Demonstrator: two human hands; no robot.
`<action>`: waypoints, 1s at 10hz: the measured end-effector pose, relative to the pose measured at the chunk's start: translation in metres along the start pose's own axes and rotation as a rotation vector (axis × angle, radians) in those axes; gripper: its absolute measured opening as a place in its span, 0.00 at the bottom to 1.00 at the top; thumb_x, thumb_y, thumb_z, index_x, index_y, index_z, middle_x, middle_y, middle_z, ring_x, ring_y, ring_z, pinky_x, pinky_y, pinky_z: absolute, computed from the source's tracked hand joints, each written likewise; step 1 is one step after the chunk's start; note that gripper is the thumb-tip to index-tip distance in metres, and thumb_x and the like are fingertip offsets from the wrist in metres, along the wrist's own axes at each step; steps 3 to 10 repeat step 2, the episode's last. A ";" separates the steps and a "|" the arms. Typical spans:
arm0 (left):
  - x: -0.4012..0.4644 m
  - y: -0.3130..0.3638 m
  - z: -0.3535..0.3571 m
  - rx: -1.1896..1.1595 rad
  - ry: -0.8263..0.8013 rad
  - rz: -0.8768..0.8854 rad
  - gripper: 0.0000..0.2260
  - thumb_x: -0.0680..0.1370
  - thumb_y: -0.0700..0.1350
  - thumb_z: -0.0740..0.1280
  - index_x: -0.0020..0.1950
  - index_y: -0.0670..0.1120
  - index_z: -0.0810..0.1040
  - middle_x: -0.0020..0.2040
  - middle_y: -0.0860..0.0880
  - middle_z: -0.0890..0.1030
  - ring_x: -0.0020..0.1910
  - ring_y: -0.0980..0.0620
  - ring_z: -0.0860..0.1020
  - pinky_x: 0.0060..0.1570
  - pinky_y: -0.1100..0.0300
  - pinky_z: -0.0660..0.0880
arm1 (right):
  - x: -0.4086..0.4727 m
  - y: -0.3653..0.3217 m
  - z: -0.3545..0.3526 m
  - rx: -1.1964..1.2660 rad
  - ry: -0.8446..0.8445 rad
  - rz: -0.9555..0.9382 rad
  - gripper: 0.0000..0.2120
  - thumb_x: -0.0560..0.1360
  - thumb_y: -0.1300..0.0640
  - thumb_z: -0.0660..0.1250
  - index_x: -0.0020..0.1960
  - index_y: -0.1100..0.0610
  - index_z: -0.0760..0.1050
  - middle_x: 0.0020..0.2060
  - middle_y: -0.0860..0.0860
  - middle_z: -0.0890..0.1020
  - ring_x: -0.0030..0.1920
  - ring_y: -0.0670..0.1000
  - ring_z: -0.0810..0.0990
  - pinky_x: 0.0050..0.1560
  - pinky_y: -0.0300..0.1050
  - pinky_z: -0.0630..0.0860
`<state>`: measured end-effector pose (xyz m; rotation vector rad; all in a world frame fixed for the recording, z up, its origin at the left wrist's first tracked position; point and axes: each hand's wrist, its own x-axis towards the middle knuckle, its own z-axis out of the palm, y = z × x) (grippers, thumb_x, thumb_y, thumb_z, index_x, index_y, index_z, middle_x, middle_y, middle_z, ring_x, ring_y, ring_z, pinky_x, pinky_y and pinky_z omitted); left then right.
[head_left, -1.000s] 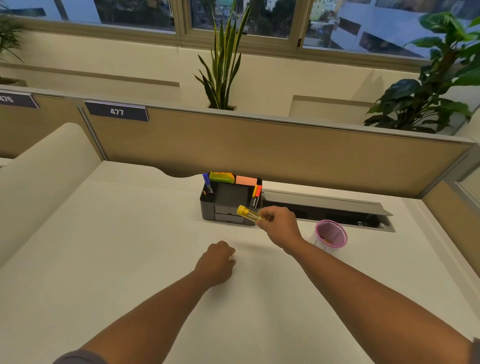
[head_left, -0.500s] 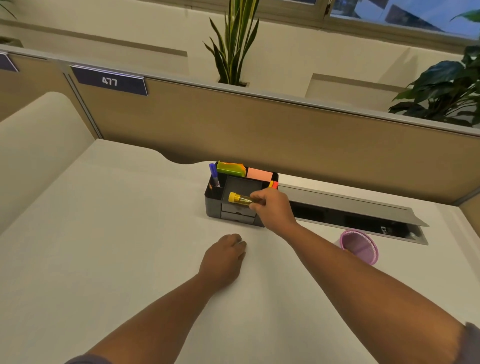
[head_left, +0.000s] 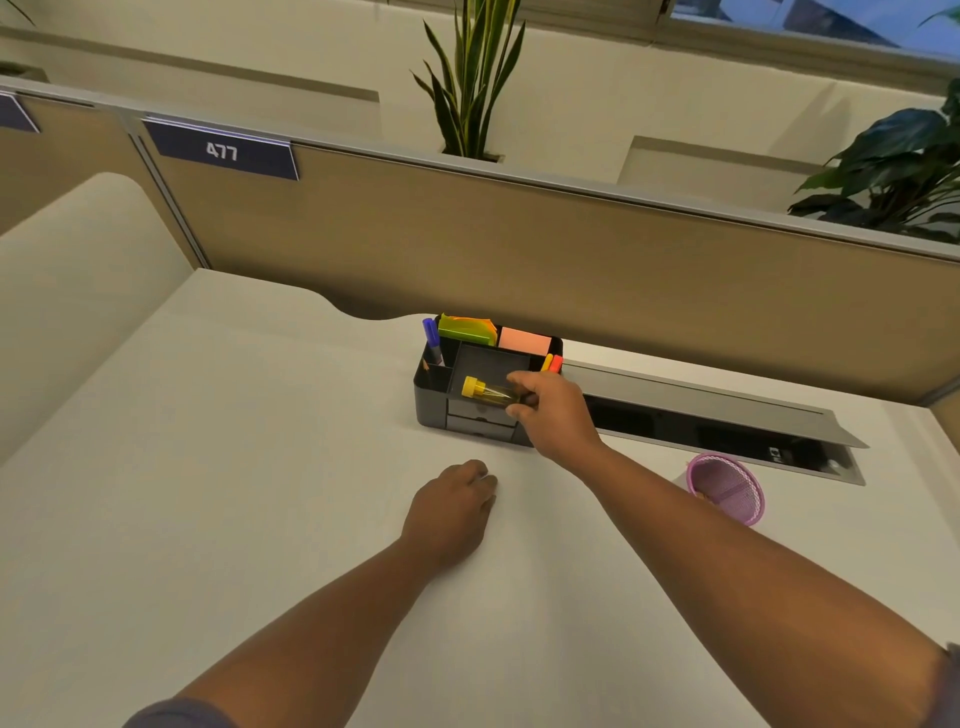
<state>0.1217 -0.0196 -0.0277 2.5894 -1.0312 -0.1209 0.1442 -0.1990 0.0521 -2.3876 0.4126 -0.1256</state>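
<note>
The white table (head_left: 234, 467) fills most of the view, backed by a tan partition (head_left: 519, 249). Against the partition stands a black desk organizer (head_left: 429, 402), well to the left of a pink mesh cup (head_left: 727, 491).

The left hand (head_left: 449, 512) rests knuckles-up on the table in front of the organizer, its fingers loosely curled and holding nothing. The right hand (head_left: 556, 410) reaches over the organizer's front right corner and pinches one end of a small tube (head_left: 493, 396) between thumb and fingertips.

The step in hand looks like setting the tube into the organizer's wide, shallow middle tray (head_left: 493, 364). To do it well, the hand should carry the tube a little further back, past the front wall and the small drawers (head_left: 480, 418) below it. It should then lower the tube flat, lengthwise along the tray, and let go only once the tube rests on the floor. A round tube dropped from a height could roll or bounce against the walls. The tray's floor shows nothing lying in it, so no angling around other items seems needed.

The tube is short and clear, with a yellowish tint and a bright yellow cap (head_left: 471, 387). It lies nearly level with the cap pointing left, at the tray's front edge. Whether it already touches the organizer cannot be told.
</note>
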 end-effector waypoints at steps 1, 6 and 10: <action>0.000 0.000 0.000 -0.010 0.000 -0.008 0.15 0.83 0.49 0.58 0.67 0.47 0.78 0.66 0.50 0.77 0.61 0.48 0.77 0.50 0.57 0.75 | 0.000 0.001 0.001 0.005 0.012 0.001 0.25 0.75 0.63 0.74 0.70 0.53 0.75 0.60 0.53 0.82 0.58 0.55 0.80 0.61 0.54 0.80; 0.002 0.000 0.001 -0.023 0.012 -0.007 0.15 0.84 0.49 0.58 0.67 0.48 0.77 0.66 0.51 0.77 0.61 0.48 0.77 0.50 0.57 0.75 | -0.001 0.001 0.001 0.004 0.036 -0.007 0.26 0.74 0.63 0.74 0.70 0.53 0.75 0.62 0.53 0.81 0.59 0.54 0.80 0.61 0.51 0.79; 0.002 0.000 0.001 -0.023 0.012 -0.007 0.15 0.84 0.49 0.58 0.67 0.48 0.77 0.66 0.51 0.77 0.61 0.48 0.77 0.50 0.57 0.75 | -0.001 0.001 0.001 0.004 0.036 -0.007 0.26 0.74 0.63 0.74 0.70 0.53 0.75 0.62 0.53 0.81 0.59 0.54 0.80 0.61 0.51 0.79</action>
